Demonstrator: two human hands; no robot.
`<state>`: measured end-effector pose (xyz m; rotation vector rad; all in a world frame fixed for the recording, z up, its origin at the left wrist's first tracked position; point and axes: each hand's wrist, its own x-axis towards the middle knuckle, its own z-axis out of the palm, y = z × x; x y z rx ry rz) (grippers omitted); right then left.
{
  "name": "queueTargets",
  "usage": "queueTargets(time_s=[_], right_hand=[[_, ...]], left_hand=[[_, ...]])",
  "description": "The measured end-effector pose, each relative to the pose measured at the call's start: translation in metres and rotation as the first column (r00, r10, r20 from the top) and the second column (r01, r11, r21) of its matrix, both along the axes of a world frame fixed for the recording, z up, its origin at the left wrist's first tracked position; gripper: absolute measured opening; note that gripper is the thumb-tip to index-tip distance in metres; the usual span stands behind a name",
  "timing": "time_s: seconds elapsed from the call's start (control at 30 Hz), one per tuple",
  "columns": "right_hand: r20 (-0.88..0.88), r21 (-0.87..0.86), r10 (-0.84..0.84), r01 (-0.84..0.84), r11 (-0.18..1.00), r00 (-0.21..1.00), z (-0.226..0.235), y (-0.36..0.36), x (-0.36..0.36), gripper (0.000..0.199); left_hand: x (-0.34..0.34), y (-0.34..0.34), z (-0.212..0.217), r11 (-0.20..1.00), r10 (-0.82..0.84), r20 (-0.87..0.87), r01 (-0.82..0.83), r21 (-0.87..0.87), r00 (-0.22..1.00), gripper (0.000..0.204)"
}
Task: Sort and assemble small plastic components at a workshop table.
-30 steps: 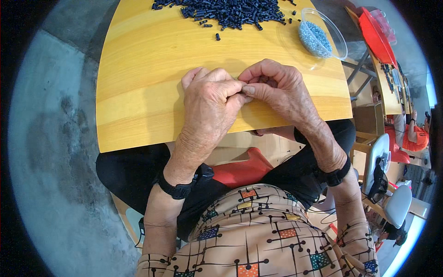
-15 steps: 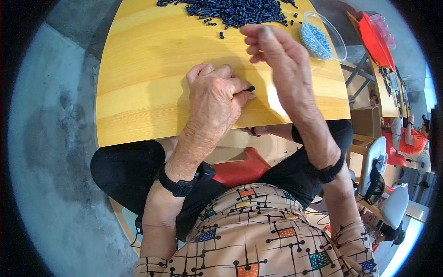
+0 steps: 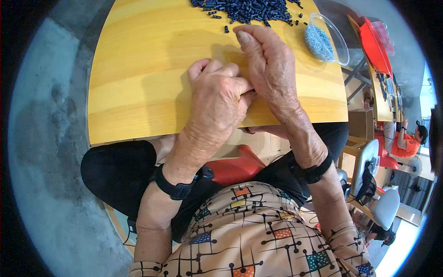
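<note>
left hand: back upward, near the front edge of a yellow wood-grained worktop; thumb and forefinger pressed together, other fingers curled in. small dark part: one, in that pinch, mostly hidden, a sliver showing at the fingertips on the side facing the other hand; it lies between the two hands, right of the left hand's knuckles and just beside the base of the right palm. right hand: raised beside and reaching farther over the worktop, fingers bent and close together, thumb laid alongside; anything inside the curl cannot be told, nor whether it touches the left fingertips. loose dark piece: one, short, lying alone just left of the right fingertips. pile of dark pieces: many, small and tubular, heaped at the far edge, beyond both hands, stragglers around it. clear plastic bowl: one, round, on the right of the worktop, apart from the right hand; contents, small silvery-blue pieces, too fine to count. black wristbands: two, one per wrist.
</note>
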<state>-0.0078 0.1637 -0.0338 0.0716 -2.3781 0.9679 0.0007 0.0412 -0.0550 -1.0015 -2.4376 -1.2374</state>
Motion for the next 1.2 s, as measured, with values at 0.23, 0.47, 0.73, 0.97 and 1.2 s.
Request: queueTargets(time_s=[0.23, 0.47, 0.73, 0.97, 1.2], right_hand=[[-0.02, -0.763, 0.14, -0.105, 0.638, 0.99, 0.019, -0.016, -0.005, 0.032], [-0.032, -0.847, 0.102, -0.081, 0.526, 0.994, 0.01, -0.025, 0.0, 0.034], [0.019, -0.657, 0.211, -0.147, 0.74, 0.977, 0.004, -0.021, -0.001, 0.051], [0.101, -0.585, 0.217, -0.118, 0.802, 0.971, 0.009, -0.026, 0.001, 0.058], [0.114, -0.594, 0.284, -0.164, 0.787, 0.952, 0.007, -0.025, 0.0, 0.062]], left_hand=[[0.003, -0.001, 0.002, 0.998, 0.0, 0.014, 0.0, 0.061, 1.0, 0.006], [0.003, -0.004, 0.001, 0.999, 0.013, 0.01, -0.014, 0.046, 1.0, 0.004], [0.001, -0.002, 0.002, 0.997, -0.004, 0.001, 0.003, 0.075, 1.0, 0.002], [0.0, -0.004, 0.006, 0.995, 0.001, 0.054, -0.006, 0.1, 0.999, 0.003], [-0.001, -0.004, 0.007, 0.993, -0.01, 0.061, 0.003, 0.116, 0.998, 0.012]])
